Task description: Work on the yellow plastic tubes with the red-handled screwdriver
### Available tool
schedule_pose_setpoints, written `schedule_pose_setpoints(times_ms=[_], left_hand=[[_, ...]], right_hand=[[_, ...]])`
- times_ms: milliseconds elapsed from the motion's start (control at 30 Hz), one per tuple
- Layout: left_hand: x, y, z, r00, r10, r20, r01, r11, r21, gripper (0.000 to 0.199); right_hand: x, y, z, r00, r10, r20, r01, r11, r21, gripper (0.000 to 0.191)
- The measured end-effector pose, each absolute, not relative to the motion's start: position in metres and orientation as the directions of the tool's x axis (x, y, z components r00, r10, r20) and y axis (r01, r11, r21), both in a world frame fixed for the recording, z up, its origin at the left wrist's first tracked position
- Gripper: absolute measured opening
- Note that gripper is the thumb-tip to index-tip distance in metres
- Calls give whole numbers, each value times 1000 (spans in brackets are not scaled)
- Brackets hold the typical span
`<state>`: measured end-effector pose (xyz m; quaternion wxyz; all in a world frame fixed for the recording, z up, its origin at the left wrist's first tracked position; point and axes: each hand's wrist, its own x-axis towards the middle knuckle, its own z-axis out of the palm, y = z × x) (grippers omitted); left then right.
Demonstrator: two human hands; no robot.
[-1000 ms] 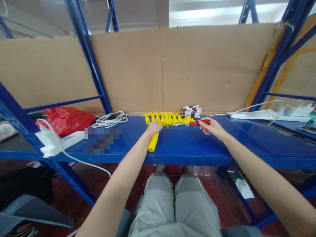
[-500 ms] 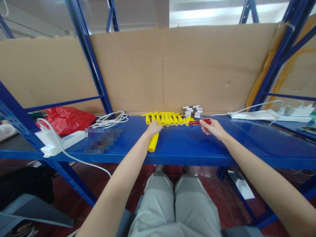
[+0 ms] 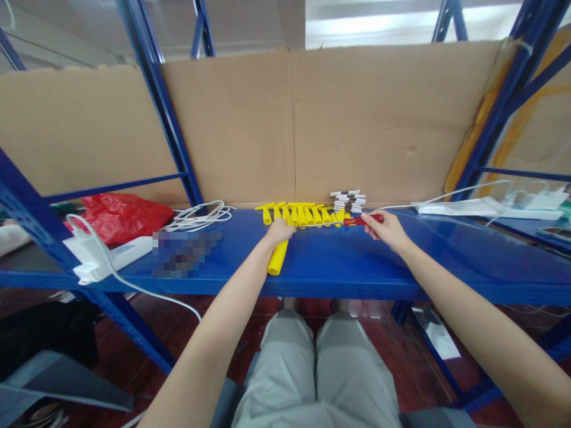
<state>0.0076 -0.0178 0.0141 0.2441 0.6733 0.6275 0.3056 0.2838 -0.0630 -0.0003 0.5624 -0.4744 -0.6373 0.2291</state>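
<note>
My left hand (image 3: 281,230) is closed around a yellow plastic piece with a tube-shaped handle (image 3: 277,259), whose open end points toward me. In my right hand (image 3: 384,228) is a screwdriver (image 3: 357,220) with a red handle, held level. Its thin metal shaft runs left to my left hand, where the tip meets the held piece; my fingers hide the exact contact. Just behind, several yellow T-shaped pieces (image 3: 307,214) lie in a row on the blue shelf (image 3: 339,264). A small stack of white and dark pieces (image 3: 350,201) sits at the row's right end.
Cardboard (image 3: 348,125) stands upright along the back. To the left are a coiled white cable (image 3: 200,215), a red plastic bag (image 3: 122,215) and a white power strip (image 3: 118,257). Another power strip (image 3: 535,211) with cables lies at the right. Blue posts frame both sides.
My right hand has turned slightly on the screwdriver's handle and shifted a touch to the right. The left hand and the yellow piece stay almost where they were.
</note>
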Motion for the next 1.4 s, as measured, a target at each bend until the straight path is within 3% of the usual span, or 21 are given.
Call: schedule_pose_setpoints(times_ms=[267,767,967,1167,1400], left_hand=[[5,-11,11,2,994,109,716,-77,694,11],[6,-16,14,17,994,106,722,-86,687,12],[7,-18,15,10,995,96,714,-74,696,12],[7,-14,13,-2,996,94,722,-63,689,12],[7,-16,13,10,994,106,696,-83,713,12]], right_hand=[[289,-58,-5,-9,909,417,232,407,-883,63],[288,-62,-1,35,892,451,405,400,-822,62],[288,-60,-2,59,907,416,330,376,-866,60],[286,-62,-2,14,906,423,246,407,-880,72],[285,-63,-1,47,888,458,346,416,-841,61]])
